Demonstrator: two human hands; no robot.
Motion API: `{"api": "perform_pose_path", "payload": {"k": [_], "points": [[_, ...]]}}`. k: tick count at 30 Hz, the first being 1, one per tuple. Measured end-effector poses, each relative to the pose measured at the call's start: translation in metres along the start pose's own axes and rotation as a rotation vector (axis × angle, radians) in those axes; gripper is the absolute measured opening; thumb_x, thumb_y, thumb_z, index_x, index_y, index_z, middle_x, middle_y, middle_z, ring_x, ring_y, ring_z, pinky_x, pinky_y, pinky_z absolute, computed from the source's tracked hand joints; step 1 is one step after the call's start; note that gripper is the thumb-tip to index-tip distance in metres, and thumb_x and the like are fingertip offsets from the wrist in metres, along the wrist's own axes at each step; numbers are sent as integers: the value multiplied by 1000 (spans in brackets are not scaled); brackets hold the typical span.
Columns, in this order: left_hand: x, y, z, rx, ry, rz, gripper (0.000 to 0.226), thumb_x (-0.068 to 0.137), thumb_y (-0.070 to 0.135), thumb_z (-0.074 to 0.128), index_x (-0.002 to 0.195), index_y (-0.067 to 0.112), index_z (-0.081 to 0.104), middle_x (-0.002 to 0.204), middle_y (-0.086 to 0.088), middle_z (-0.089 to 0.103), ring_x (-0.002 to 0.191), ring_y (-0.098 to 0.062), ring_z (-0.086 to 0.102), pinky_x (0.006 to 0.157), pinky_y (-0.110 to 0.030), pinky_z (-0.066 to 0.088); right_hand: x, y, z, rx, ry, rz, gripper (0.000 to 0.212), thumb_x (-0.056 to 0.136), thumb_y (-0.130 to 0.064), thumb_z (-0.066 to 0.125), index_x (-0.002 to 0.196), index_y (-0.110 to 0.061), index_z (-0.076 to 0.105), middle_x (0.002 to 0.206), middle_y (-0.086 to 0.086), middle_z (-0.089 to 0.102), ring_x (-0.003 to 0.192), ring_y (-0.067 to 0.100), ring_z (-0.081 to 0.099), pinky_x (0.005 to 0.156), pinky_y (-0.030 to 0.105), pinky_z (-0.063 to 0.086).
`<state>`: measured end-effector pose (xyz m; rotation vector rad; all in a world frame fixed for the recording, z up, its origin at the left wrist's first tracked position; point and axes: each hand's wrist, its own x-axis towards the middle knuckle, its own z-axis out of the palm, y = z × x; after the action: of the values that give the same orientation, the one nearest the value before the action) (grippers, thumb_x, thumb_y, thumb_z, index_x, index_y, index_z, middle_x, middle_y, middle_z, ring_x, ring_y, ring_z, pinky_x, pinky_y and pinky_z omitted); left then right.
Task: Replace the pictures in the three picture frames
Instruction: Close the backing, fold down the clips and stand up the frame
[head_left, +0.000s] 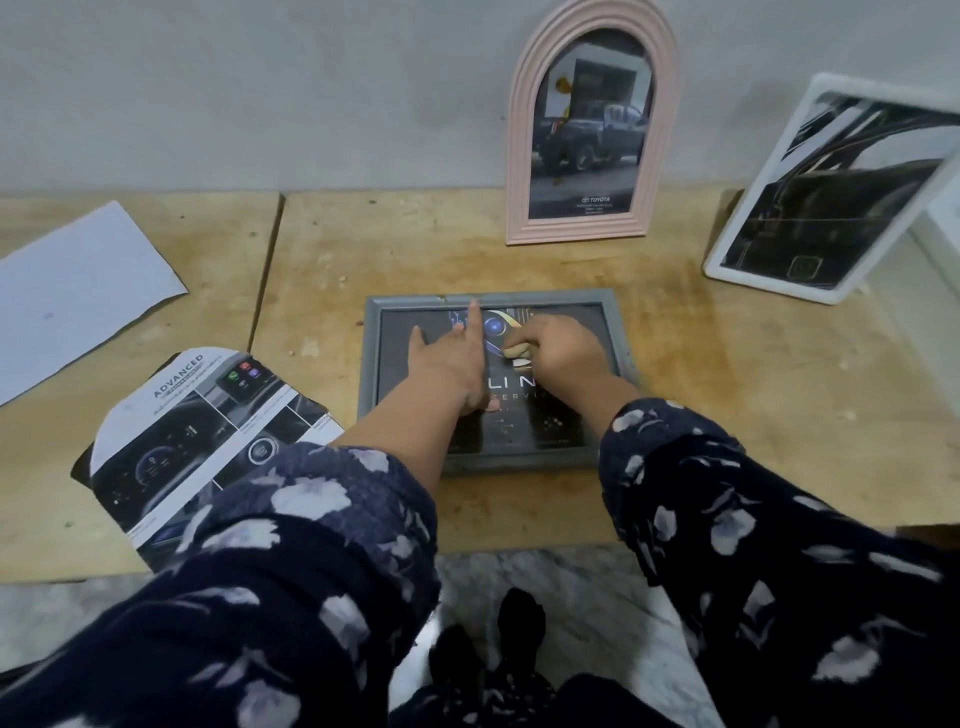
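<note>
Left hand (451, 364): forearm extended forward, palm down, fingers (474, 317) straight, index pointing ahead | Right hand (563, 351): forearm extended forward, knuckles up, fingers curled inward, pinching | Both arms: dark floral sleeves, hands close together.

picture frames: 3 — pink arched frame (592, 130), white frame (831, 192), grey frame (496, 382) | loose printed sheets: 2 — arch-cut brochure page (197, 431), blank white sheet (78, 291) | hands: 2 — left (452, 358), right (558, 351)

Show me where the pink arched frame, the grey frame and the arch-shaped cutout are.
pink arched frame (519, 156): head view, on its left moulding.
grey frame (370, 364): head view, on its left rail.
arch-shaped cutout (171, 431): head view, on the printed middle of the sheet.
</note>
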<state>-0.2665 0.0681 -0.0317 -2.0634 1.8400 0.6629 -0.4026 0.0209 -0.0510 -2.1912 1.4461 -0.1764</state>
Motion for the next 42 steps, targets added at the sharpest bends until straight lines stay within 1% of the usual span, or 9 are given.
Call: {"api": "perform_pose_path", "payload": {"k": [5,13,18,22,25,33,36,40,42], "points": [[2,2,0,11,-8,-1,117,83,47,69,151,11,-20,161,-10,14,145,-22,24,119,-51,2,-38,9,16,36,82,-158,34,74,8,56,84,-17,77,95,5,73,88,33,62,82,47,50],[-3,-1,-5,-14,-32,-10,112,86,44,68,152,14,-17,162,-8,6,146,-22,21,117,-53,-3,-74,14,8,19,-35,-90,43,74,10,50,83,-24,75,92,-6,73,94,17,61,89,30,48],[-6,0,-7,-38,-12,39,114,84,37,70,151,21,-21,162,-3,7,148,-21,12,114,-61,-3,-87,26,-16,-23,-100,-28,41,78,7,48,91,-22,74,102,-1,71,101,19,62,85,29,49],[-3,20,-10,-62,53,114,120,77,31,71,150,20,-24,160,-3,15,147,-18,13,115,-60,-3,-56,25,-52,65,108,77,36,83,3,50,99,-20,73,112,0,69,104,21,61,89,31,48],[0,38,-8,-63,67,185,128,73,47,77,150,18,-22,156,-4,27,143,-20,28,118,-51,8,-20,22,-65,10,174,91,39,86,1,51,108,-23,71,116,2,66,106,25,61,91,33,48],[7,48,-2,-1,4,102,133,71,56,75,150,12,-22,158,-3,22,139,-22,36,118,-51,7,12,27,-37,-284,-14,100,38,93,-8,47,122,-26,65,128,4,59,114,25,57,93,29,43],[6,49,-1,9,8,102,129,73,57,73,151,13,-19,159,-3,20,141,-21,33,118,-51,3,-8,36,-30,-259,27,40,33,90,-8,49,114,-21,68,117,6,62,108,26,57,91,32,41],[4,49,-2,14,1,96,126,75,57,72,152,12,-17,161,-4,15,143,-21,29,118,-51,0,-44,38,-18,-188,217,-90,28,63,9,67,79,-12,76,76,14,67,67,35,64,59,33,48],[2,49,-4,22,-12,96,124,76,57,71,152,13,-16,161,-5,12,145,-22,25,118,-51,-1,-58,31,-19,-187,157,-66,23,71,1,68,88,-13,76,86,12,69,78,34,65,65,34,49]]}}
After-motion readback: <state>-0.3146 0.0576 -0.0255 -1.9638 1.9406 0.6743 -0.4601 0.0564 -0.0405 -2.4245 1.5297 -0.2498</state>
